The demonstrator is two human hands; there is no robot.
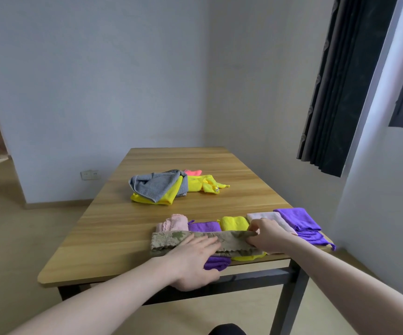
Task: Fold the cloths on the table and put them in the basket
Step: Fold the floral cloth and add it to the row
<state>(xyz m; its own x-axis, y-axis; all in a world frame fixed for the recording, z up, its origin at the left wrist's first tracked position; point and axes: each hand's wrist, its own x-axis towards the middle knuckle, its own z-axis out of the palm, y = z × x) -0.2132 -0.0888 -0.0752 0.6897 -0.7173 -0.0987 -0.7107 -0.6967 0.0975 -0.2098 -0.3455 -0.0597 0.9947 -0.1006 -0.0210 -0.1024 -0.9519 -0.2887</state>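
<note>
A long beige patterned cloth [171, 239] lies folded into a strip near the wooden table's [123, 226] front edge. My left hand [195, 259] presses flat on its middle with straight fingers. My right hand [266, 234] pinches the strip's right end. Under and behind the strip lie folded cloths: pink [173, 222], purple [204, 226], yellow [234, 223], pale pink [268, 217] and a purple stack [297, 220]. An unfolded heap sits mid-table: grey cloth [157, 184], yellow cloths [202, 183], a coral one [193, 172]. No basket is in view.
The table stands in a room corner, with a wall along its right side and a dark curtain [340, 93] at the upper right. Bare floor lies to the left. A purple cloth [216, 263] hangs over the front edge.
</note>
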